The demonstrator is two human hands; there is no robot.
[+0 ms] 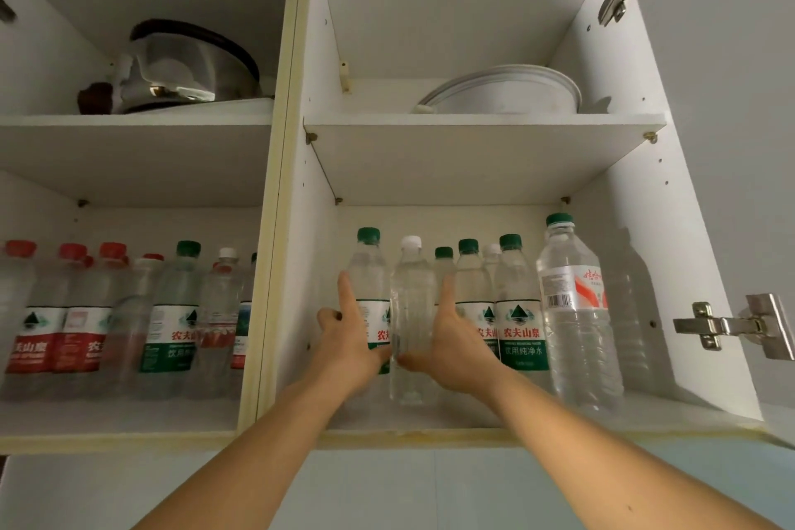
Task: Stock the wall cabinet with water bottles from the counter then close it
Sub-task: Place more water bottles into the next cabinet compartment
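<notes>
A clear unlabelled water bottle (411, 306) with a white cap stands at the front of the wall cabinet's lower right shelf (494, 417). My left hand (352, 340) is at its left, index finger straight up along a green-capped bottle (369, 271), thumb touching the clear bottle low down. To the clear bottle's right is my right hand (454, 340), its fingers pointing up and its thumb against the bottle's lower front. Several green-capped bottles (518, 314) and a tall bottle (576, 314) stand to the right. The lower left shelf holds red-label and green-label bottles (107, 314).
A steel pot (189, 65) sits on the upper left shelf and white dishes (507, 90) on the upper right. The right door (731, 99) is swung open, with its hinges (731, 327) showing. A divider (275, 228) splits the cabinet.
</notes>
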